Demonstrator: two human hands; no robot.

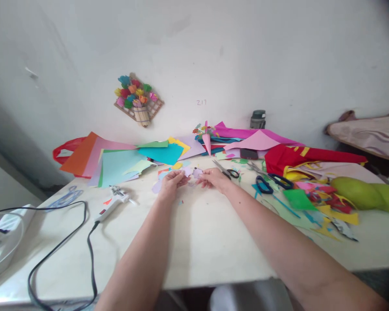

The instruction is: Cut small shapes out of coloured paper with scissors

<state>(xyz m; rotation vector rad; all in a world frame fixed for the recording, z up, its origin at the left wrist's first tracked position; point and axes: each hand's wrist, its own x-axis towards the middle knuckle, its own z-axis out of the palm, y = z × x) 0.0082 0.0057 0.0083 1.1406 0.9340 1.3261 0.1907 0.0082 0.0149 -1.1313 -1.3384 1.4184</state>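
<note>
Over the middle of the table, my left hand is closed in a pinch at the edge of a small lilac paper piece. A short gap to the right, my right hand pinches another small lilac paper piece, which has a dark spot at its top. Whether the two pieces are joined cannot be made out. More lilac paper lies just left of my left hand. Black-handled scissors rest beyond my right hand.
A corded glue gun lies at left. Coloured sheets are stacked behind it. At right are blue-handled scissors, paper scraps, red cloth and a green rounded object. A paper cone with flowers stands at the back.
</note>
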